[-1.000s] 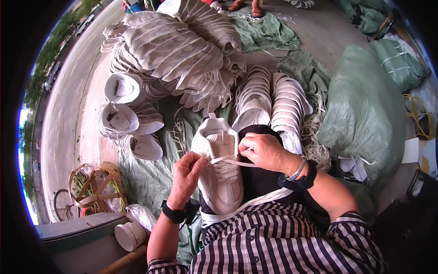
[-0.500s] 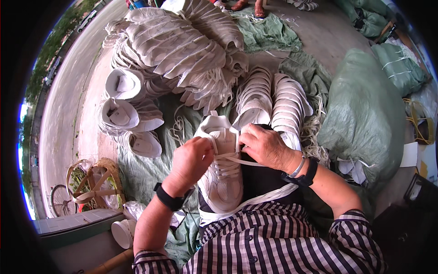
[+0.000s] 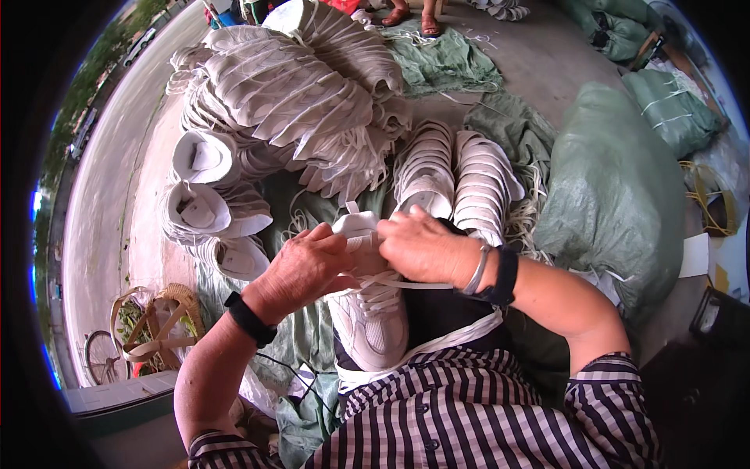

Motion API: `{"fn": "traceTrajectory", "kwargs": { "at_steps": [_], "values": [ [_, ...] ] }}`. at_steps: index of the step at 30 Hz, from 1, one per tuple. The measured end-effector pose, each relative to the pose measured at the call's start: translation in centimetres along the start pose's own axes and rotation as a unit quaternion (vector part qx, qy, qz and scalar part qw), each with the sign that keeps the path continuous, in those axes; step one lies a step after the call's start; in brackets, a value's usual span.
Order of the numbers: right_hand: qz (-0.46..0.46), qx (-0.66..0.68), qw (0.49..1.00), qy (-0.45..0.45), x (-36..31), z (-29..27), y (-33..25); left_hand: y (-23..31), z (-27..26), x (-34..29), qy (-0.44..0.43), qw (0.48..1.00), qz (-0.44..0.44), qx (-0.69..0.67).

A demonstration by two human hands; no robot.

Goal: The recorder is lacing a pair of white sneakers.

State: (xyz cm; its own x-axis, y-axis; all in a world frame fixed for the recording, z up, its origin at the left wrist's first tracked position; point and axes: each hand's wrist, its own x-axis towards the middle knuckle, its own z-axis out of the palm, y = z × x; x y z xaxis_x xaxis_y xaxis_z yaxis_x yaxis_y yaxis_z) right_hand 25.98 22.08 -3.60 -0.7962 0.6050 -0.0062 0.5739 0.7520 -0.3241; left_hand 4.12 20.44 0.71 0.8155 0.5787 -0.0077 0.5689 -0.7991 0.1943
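Note:
A white shoe upper [image 3: 373, 332] rests on my lap, its toe toward me and its tongue and heel loop pointing away. A flat white lace [image 3: 414, 284] crosses the lower rows of its eyelets, and a loose length runs right beneath my right hand. My left hand [image 3: 306, 264] is closed at the left edge of the shoe's opening, its fingertips pinching there. Opposite it, my right hand [image 3: 426, 248] is closed at the right edge by the tongue, knuckles up. The fingers hide the upper eyelets and whatever lace lies between them.
Beyond the shoe stand nested stacks of white uppers [image 3: 486, 184] and a large heap of them [image 3: 273, 86]. A bulging green sack [image 3: 617, 187] sits to the right. A woven basket [image 3: 176, 313] is at the left. Another person's sandalled feet [image 3: 430, 25] show at the far edge.
My left hand has opened out from a tighter fist and moved up along the shoe's edge. My right hand has shifted left, over the tongue. The view has tilted slightly.

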Motion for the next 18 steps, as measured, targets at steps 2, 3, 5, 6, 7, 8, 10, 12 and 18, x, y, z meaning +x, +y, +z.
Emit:
{"fn": "traceTrajectory", "kwargs": {
  "at_steps": [2, 3, 5, 6, 7, 8, 10, 12, 18],
  "values": [
    [-0.011, -0.044, 0.999, -0.021, 0.1, 0.6, -0.5, 0.5, 0.7, 0.1, -0.004, 0.997, -0.071, -0.022],
    [0.006, -0.015, 1.0, -0.012, 0.1, 0.8, -0.7, 0.7, 1.2, 0.3, -0.018, 0.996, -0.08, -0.024],
    [0.012, 0.029, 0.999, 0.007, 0.2, 1.0, -0.8, 0.9, 2.1, 0.5, 0.056, 0.987, -0.14, -0.062],
    [0.046, 0.064, 0.997, -0.001, 0.3, 0.9, -0.7, 0.7, 2.4, 0.6, 0.056, 0.986, -0.142, -0.061],
    [0.029, 0.071, 0.997, 0.018, 0.5, 0.6, -0.5, 0.6, 2.7, 0.6, 0.111, 0.923, -0.224, -0.293],
    [0.046, 0.239, 0.968, 0.058, 0.7, 0.3, -0.1, 0.4, 2.9, 0.6, 0.14, 0.797, -0.296, -0.508],
    [0.112, 0.542, 0.826, 0.104, 1.0, -0.4, 0.5, -0.1, 3.0, 0.3, 0.161, 0.699, -0.317, -0.621],
    [0.141, 0.658, 0.727, 0.138, 1.1, -0.6, 0.8, 0.0, 3.3, 0.0, 0.169, 0.719, -0.285, -0.611],
    [0.132, 0.664, 0.736, -0.022, 1.8, 1.8, -2.3, 0.4, 4.1, -0.5, 0.233, 0.704, -0.229, -0.631]
  ]
}}
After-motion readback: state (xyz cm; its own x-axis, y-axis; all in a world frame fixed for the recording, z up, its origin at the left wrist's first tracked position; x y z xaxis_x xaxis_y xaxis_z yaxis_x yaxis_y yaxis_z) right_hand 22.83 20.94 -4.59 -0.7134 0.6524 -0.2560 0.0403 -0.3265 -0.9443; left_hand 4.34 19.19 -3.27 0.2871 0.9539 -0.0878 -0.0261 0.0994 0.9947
